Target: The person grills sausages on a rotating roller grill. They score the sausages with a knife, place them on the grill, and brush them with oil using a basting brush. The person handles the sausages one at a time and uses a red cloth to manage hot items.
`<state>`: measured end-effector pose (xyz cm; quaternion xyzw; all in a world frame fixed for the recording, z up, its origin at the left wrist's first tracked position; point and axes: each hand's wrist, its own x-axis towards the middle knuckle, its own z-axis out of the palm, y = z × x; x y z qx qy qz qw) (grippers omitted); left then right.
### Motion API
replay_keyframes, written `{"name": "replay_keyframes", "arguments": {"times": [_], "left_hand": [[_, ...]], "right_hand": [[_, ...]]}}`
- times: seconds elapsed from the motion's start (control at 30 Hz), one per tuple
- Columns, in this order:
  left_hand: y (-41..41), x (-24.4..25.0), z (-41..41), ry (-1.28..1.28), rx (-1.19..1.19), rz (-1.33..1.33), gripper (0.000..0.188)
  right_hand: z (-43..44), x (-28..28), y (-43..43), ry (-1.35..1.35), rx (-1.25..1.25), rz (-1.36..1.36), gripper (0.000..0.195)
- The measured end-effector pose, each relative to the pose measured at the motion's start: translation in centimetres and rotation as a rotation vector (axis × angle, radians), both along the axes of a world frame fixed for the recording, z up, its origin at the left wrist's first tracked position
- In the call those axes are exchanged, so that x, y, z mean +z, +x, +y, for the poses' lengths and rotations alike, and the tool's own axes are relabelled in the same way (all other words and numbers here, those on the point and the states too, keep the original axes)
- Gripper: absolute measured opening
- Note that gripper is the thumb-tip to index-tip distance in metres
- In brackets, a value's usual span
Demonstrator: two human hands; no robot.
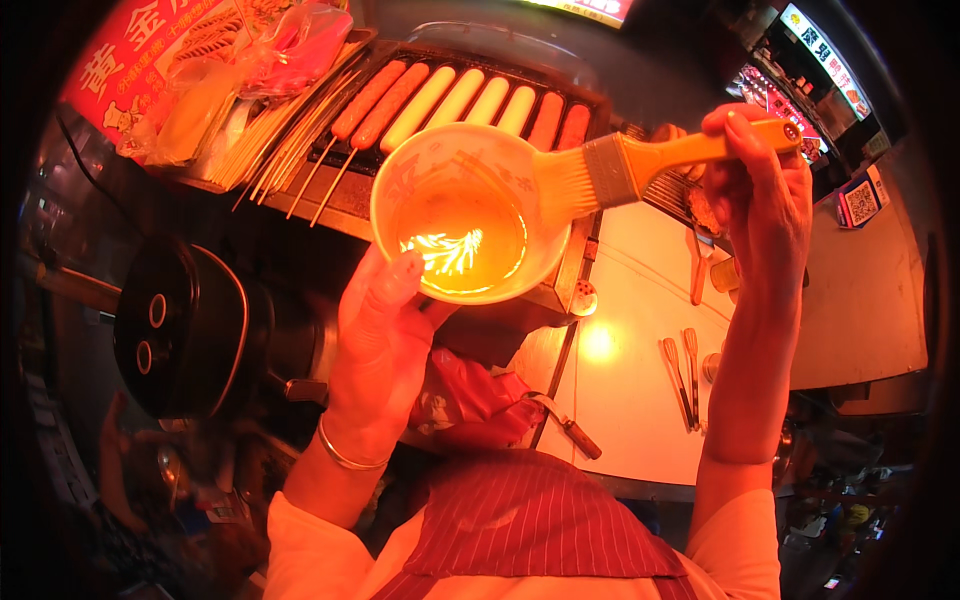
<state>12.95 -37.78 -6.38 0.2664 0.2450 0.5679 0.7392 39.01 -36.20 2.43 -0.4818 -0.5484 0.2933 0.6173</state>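
Note:
My left hand [382, 337] grips a white bowl [390, 217] from below left, its thumb over the rim. Glossy liquid [465, 247], probably oil, lies in the tilted bowl and reflects the light. A flat basting brush [615, 174] is in my right hand [761, 180], held by its yellow handle. Its bristles rest against the right side of the bowl's rim. Behind the bowl, a sausage grill [352, 169] carries a row of sausages, reddish ones [379, 97] at both ends and pale ones [420, 105] in the middle. Two reddish sausages at the left are on sticks.
Wooden skewers [262, 142] and plastic bags [300, 45] lie left of the grill. A black air-fryer-like appliance [180, 322] stands at the left. On the white counter [637, 360] lie a wood-handled knife [574, 431] and two small tongs or spatulas [686, 375]. A red bag [480, 397] sits below the bowl.

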Motion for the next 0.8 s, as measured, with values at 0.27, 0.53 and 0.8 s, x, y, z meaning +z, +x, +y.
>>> {"name": "replay_keyframes", "arguments": {"times": [0.27,0.53,0.8], "left_hand": [[-0.1,-0.4,3.6,0.020,0.059,0.017,0.046],[-0.9,-0.3,3.6,0.030,0.105,-0.021,0.055],[-2.1,-1.2,1.8,-0.088,0.216,-0.033,0.062]], "right_hand": [[4.8,-1.5,4.3,0.089,0.086,0.135,0.021],[8.9,-7.3,8.3,-0.196,0.126,0.190,0.021],[14.5,-9.9,12.5,-0.265,0.101,0.193,0.021]]}}
